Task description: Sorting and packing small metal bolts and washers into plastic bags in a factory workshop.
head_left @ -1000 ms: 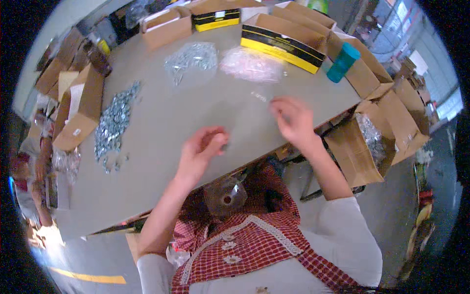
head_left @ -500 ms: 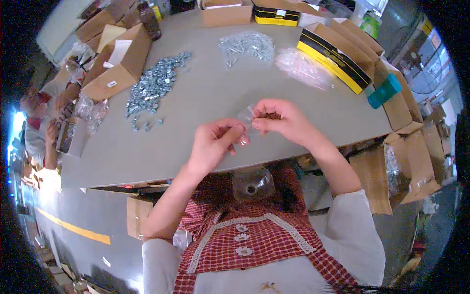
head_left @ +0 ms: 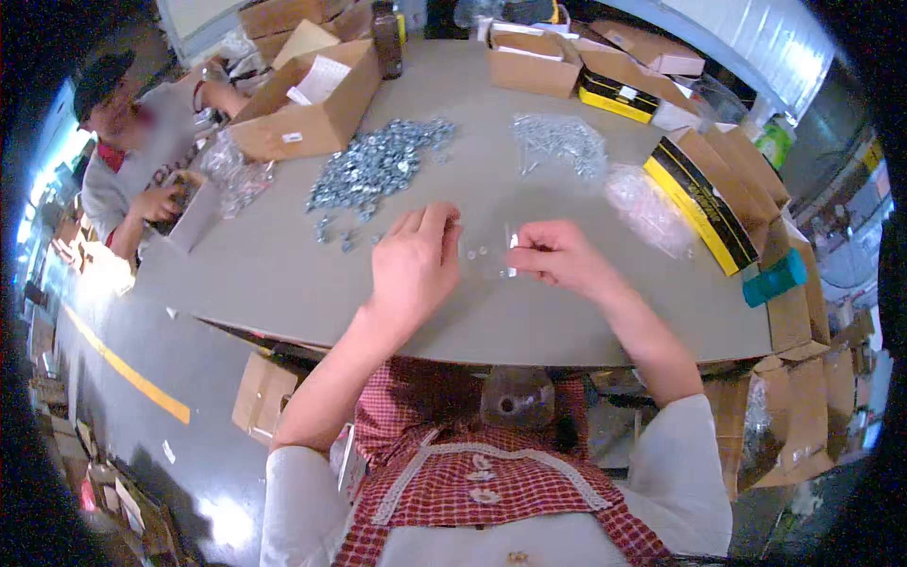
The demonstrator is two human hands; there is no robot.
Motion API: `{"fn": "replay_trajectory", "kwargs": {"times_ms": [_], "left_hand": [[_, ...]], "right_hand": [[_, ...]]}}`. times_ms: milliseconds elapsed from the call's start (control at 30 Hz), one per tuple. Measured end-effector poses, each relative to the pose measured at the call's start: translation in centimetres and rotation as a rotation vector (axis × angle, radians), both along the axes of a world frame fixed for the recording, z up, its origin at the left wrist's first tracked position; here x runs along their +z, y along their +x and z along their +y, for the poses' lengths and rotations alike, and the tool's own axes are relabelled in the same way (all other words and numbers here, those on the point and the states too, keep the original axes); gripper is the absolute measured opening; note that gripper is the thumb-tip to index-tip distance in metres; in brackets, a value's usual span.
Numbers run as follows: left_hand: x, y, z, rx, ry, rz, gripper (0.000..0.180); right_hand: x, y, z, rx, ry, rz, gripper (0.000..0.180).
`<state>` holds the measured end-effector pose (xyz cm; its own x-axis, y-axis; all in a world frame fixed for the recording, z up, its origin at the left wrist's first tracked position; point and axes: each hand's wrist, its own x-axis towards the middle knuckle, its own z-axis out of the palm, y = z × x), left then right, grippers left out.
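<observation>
Steadily, the clear bag (head_left: 512,257) pinched by the right hand (head_left: 559,257) is best held; the left hand's (head_left: 416,253) grip can't be told.

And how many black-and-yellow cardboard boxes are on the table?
2. The nearer box stands just right of the heap of clear plastic bags; the farther box sits beyond the heap of metal screws, slightly right. Others could be hidden.

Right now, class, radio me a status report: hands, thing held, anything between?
Right hand pinching a thin, clear plastic piece. Left hand curled, contents hidden. Small pale bits on the table between them.
</observation>
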<state>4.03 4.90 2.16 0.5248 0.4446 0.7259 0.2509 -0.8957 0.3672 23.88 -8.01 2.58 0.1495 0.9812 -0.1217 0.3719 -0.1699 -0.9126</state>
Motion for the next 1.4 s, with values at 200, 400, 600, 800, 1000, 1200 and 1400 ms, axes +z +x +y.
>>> {"fn": "replay_trajectory", "kwargs": {"times_ms": [200, 400, 600, 800, 1000, 1200, 1400], "left_hand": [[1.4, 3.4, -0.6, -0.448, -0.640, 0.420, 0.026], [1.0, 6.3, 0.2, -0.590, -1.094, 0.524, 0.029], [-1.5, 6.1, 1.4, -0.721, -1.157, 0.377, 0.028], [-0.5, 5.7, 1.7, -0.632, -1.116, 0.404, 0.028], [-0.2, 5.9, 1.5, -0.616, -1.077, 0.423, 0.025], [-1.6, 5.9, 2.0, -0.574, -1.099, 0.270, 0.020], [-1.5, 5.8, 1.6, -0.422, -0.850, 0.272, 0.015]], "right_hand": [[-1.6, -0.9, -0.5, -0.043, 0.255, 0.147, 0.014], [-3.1, 0.3, -0.6, -0.075, 0.293, 0.293, 0.014], [-2.9, 1.2, -0.8, -0.050, 0.242, -0.224, 0.025], [-2.2, 0.7, -0.4, -0.075, 0.289, -0.359, 0.027], [-3.0, 0.5, -0.3, -0.066, 0.487, -0.527, 0.025], [-2.3, 0.5, -0.3, -0.107, 0.407, -0.348, 0.026], [-2.3, -0.4, -0.2, -0.154, 0.496, -0.472, 0.031]]}}
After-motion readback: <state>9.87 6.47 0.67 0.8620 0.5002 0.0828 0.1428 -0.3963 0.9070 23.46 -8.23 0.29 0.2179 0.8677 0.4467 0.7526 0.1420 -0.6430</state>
